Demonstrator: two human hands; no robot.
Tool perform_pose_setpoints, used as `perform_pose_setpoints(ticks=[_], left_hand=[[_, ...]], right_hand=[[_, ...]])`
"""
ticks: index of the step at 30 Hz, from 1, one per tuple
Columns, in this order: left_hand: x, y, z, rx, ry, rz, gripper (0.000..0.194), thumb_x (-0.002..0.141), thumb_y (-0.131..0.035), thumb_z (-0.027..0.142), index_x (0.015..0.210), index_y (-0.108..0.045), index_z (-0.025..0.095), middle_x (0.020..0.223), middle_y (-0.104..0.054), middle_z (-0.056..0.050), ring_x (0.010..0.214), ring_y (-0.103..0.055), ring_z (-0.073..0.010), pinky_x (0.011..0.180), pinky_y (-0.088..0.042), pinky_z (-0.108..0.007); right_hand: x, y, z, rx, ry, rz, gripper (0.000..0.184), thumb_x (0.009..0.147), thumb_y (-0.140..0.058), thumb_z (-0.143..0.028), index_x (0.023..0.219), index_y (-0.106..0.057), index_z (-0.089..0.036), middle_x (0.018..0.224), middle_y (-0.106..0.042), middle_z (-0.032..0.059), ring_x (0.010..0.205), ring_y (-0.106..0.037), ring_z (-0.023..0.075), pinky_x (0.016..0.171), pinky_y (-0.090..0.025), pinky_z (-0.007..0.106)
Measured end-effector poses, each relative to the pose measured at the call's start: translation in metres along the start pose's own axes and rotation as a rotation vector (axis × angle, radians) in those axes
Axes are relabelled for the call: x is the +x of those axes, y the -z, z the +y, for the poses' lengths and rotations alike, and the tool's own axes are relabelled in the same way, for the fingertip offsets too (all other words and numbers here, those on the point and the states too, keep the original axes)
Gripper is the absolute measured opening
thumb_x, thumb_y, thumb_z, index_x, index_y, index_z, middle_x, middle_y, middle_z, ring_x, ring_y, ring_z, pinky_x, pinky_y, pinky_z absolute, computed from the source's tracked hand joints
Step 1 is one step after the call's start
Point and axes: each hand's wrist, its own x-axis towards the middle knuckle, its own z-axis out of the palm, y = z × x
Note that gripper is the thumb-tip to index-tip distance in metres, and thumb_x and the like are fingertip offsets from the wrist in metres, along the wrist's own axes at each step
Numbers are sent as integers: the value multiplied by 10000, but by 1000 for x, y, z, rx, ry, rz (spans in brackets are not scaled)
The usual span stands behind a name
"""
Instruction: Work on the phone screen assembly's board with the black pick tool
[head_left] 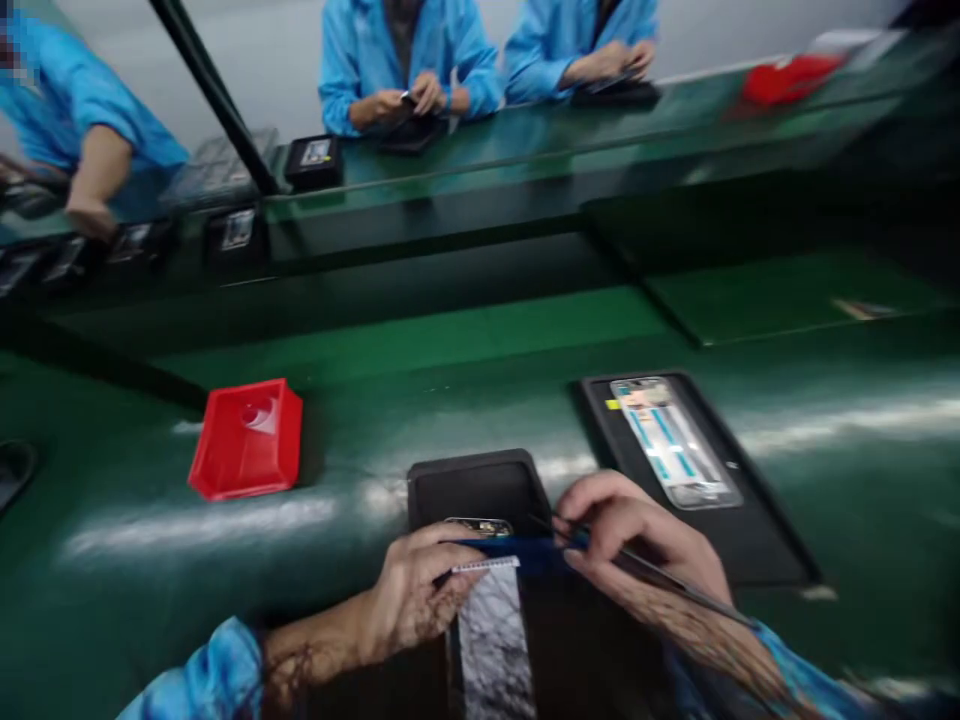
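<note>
Near edge of the counter: left hand fingers pinch a blue strip over a black tray; right hand grips tweezers. A slip could scratch the phone frame just right.

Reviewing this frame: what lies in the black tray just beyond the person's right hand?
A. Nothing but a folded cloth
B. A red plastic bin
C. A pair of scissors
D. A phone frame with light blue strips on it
D: the black tray past the right hand holds a phone frame with light blue strips along it, while the red bin sits apart on the green surface to the left.
</note>
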Motion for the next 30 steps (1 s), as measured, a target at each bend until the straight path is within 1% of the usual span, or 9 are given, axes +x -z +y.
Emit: perform_pose_setpoints(ticks=[3,6,9,12,14,16,20,25,30], left_hand=[[-4,-1,-7,-36,5,-28,131,970,-710,200,1086,-763,171,1084,-810,-68,949,-812,-131,930,-606,-121],[-3,-2,-9,-62,-10,-80,159,967,-699,186,1111,-759,154,1122,-806,-88,976,-813,-147,969,-599,-132],[0,-2,-5,-53,-12,-96,174,974,-700,170,1136,-752,134,1140,-806,-100,989,-814,-152,994,-594,-137],[2,-2,0,-16,-21,-96,127,978,-693,162,1094,-738,138,1100,-810,-89,937,-815,-146,955,-607,-139],[3,-3,1,8,-32,-88,102,1004,-668,204,1060,-727,143,1064,-811,-86,876,-812,-147,896,-631,-153],[3,-4,1,25,-47,-74,136,1031,-639,248,1051,-721,141,1049,-811,-94,853,-811,-155,866,-648,-178],[2,-6,1,45,-70,-71,174,1054,-599,257,1039,-716,128,1043,-811,-114,870,-818,-174,874,-661,-217],[1,-6,1,51,-73,-74,153,1046,-595,245,1051,-707,141,1047,-809,-105,841,-812,-169,856,-668,-219],[1,-5,2,56,-78,-86,191,1073,-548,264,1064,-699,148,1068,-810,-94,859,-815,-162,876,-664,-212]], right_hand=[[0,-6,7,24,51,-101,180,883,-759,-148,771,-659,-248,786,-747,-11,658,-761,122,656,-644,160],[-3,-3,10,4,60,-156,131,928,-748,-198,833,-683,-260,801,-762,-3,684,-775,130,700,-660,166],[-6,-5,8,-24,56,-224,162,971,-735,-261,817,-686,-262,848,-764,10,672,-770,121,689,-650,145],[-11,-11,7,2,55,-238,183,1017,-695,-314,842,-672,-266,863,-772,16,724,-795,145,726,-669,171],[-15,-13,8,28,47,-230,163,1029,-671,-283,867,-652,-270,867,-776,18,774,-806,161,772,-684,199],[-19,-14,11,36,37,-241,141,1028,-663,-244,891,-644,-269,889,-780,29,798,-807,168,791,-688,213],[-21,-12,14,45,49,-286,179,1071,-610,-306,902,-651,-263,887,-781,54,792,-807,183,755,-695,235],[-18,-12,13,37,5,-308,142,1015,-670,-240,885,-639,-287,866,-775,31,765,-802,181,731,-696,239],[-15,-12,11,31,23,-314,192,1056,-632,-299,865,-634,-277,837,-785,35,756,-806,184,709,-698,248]])
